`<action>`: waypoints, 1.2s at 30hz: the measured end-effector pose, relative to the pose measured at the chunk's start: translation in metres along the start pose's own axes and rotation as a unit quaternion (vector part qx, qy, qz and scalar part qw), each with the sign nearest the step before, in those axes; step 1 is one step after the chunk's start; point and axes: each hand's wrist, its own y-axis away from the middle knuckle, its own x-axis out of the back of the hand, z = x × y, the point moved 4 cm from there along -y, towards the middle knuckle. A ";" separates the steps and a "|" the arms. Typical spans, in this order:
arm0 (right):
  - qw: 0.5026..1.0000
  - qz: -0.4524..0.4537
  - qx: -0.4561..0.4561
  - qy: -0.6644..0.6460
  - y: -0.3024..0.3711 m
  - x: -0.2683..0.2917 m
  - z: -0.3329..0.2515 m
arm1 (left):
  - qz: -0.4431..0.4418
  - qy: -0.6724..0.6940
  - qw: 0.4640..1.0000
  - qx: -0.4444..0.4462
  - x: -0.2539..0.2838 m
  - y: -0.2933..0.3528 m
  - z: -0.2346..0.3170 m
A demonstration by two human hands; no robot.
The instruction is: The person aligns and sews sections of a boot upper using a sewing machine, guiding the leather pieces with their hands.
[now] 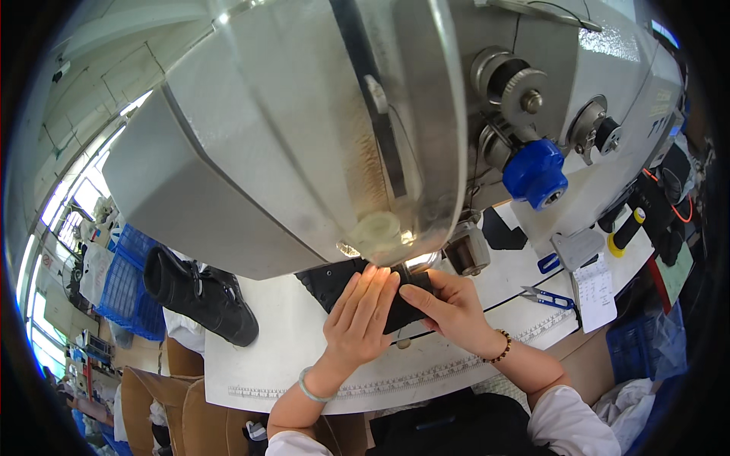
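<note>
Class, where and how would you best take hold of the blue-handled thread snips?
Probably by the blue handle of the thread snips, coming from the person's side: the blades point left, away from the handle, and the notepad lies close by the handle's right end.

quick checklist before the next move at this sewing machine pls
1. Left hand flat on black piece: ok, fingers together.
2. Right hand at the piece: ok, thumb at its right side.
3. Fingertips clear of needle: cannot tell, needle hidden by the sewing machine.
4. Snips out of the way: ok, lying off to the right.
5. Black boot apart from the piece: ok, off to the left.
</note>
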 end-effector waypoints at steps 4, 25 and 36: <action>1.000 0.021 0.010 -0.016 0.001 0.000 0.000 | 0.012 0.005 1.000 -0.012 -0.002 0.002 -0.001; 1.000 0.004 -0.019 -0.016 0.005 0.008 -0.003 | 0.038 0.071 0.995 -0.067 -0.003 0.001 -0.005; 1.000 0.004 -0.009 -0.010 0.004 0.007 -0.002 | 0.066 0.067 0.988 -0.122 0.000 0.004 -0.001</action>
